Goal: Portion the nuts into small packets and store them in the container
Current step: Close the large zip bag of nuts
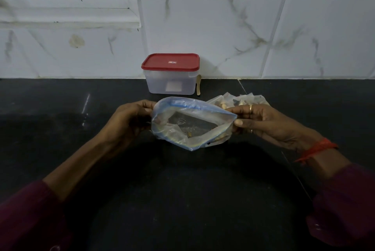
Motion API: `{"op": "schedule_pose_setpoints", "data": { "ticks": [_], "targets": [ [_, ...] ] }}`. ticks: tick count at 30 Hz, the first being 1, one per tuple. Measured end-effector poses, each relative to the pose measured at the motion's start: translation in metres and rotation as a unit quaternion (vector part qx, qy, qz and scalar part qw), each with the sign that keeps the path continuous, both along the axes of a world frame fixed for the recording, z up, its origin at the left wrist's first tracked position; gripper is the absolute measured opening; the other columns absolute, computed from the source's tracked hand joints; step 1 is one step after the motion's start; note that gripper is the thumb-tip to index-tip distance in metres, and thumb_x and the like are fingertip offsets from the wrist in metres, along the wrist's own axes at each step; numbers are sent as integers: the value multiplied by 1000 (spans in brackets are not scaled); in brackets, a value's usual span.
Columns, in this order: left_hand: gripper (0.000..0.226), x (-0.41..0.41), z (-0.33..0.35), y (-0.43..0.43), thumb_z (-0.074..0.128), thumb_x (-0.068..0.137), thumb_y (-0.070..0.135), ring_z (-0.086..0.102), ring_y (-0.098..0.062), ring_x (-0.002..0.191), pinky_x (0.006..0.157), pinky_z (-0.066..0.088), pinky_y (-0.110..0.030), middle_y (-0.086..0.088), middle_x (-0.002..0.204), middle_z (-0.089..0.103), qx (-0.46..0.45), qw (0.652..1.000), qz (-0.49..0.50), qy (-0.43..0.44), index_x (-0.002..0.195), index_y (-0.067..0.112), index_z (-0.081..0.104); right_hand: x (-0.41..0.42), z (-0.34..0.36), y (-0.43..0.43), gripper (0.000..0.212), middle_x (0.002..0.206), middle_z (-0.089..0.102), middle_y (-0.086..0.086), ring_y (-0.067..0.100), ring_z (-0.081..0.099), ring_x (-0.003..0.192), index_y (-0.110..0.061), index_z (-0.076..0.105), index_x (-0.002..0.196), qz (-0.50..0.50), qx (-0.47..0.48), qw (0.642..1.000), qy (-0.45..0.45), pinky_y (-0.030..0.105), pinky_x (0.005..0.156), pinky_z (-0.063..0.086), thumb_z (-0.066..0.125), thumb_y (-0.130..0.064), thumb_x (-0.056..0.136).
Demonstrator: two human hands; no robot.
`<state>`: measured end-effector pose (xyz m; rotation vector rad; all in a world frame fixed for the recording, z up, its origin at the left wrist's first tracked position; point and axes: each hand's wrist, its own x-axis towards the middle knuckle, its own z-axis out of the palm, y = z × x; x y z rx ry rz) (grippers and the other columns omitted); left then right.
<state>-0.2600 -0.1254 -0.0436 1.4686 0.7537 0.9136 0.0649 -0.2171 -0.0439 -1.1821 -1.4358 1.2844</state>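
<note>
Left hand [129, 120] and right hand [263, 123] pinched the two ends of the open zip bag [192, 123] at mid-frame, its mouth running left to right; small packets [237, 101] lay nearer the right hand, container [170, 76] above

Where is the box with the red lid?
In the head view, the box with the red lid stands mid-frame at the back of the black counter, against the tiled wall, behind the zip bag.

Nothing legible: the red lid [170, 62] of the container [157, 83] bears a small white logo too tiny to read, and its pale label [174, 86] shows no readable writing
</note>
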Motion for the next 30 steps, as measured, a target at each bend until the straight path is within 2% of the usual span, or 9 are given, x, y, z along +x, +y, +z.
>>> {"op": "schedule_pose_setpoints", "data": {
  "ticks": [4,6,9,11,14,16,20,24,30],
  "targets": [
    [30,-3,-3,1,55,75,11,69,-20,92,76,58,-26,-5,97,72,27,999,-42,-17,102,3,67,-4,1,2,40,89,71,6,12,66,71,-9,68,112,-54,-24,997,50,23,69,60,73,-12,73],
    [33,-4,-5,1,72,77,24,70,-21,96,77,58,-26,-6,103,73,30,998,-51,-29,105,7,69,-6,3,2,41,84,70,5,10,63,66,-7,65,115,-67,-36,995,65,24,65,60,68,-8,74],
    [58,-4,-6,0,88,63,47,69,-24,94,77,60,-32,-10,106,72,26,998,-62,-14,107,13,71,-6,7,0,41,81,70,7,11,65,66,-10,64,116,-72,-62,992,81,27,64,62,68,-10,75],
    [59,-2,-5,-2,86,65,45,68,-20,84,67,58,-29,-9,100,71,23,997,-70,-8,109,10,67,-6,7,0,40,86,72,9,14,69,72,-11,65,116,-73,-71,991,80,28,65,62,67,-13,76],
    [32,3,-4,-7,70,81,23,62,-16,70,56,53,-23,-6,89,70,11,998,-66,-13,106,6,61,-8,6,0,36,96,75,12,16,73,82,-14,65,114,-68,-78,992,73,27,65,62,66,-16,78],
    [22,5,-4,-9,60,84,15,59,-17,69,56,51,-24,-8,88,68,-1,998,-57,-10,104,6,60,-10,5,0,35,103,76,13,17,75,89,-14,65,115,-68,-80,992,72,26,66,62,65,-17,80],
    [21,2,-6,-6,63,91,17,66,-27,81,66,60,-33,-14,99,69,-8,999,-50,1,109,7,60,-14,3,1,39,115,73,15,21,72,102,-11,64,123,-73,-93,986,117,26,64,61,62,-18,85],
    [27,2,-5,-3,58,86,13,70,-26,92,76,63,-34,-10,103,72,-46,998,-32,-26,112,6,60,-16,5,2,34,112,73,9,17,72,94,-15,64,124,-76,-102,977,169,25,59,60,46,-7,96],
    [26,4,-1,-7,56,82,13,68,-20,69,55,58,-26,-12,91,70,-71,996,-48,-33,107,6,59,-17,3,2,37,102,75,-2,7,66,79,-20,67,121,-103,-90,974,178,16,43,44,44,-2,98]
  ]
}}
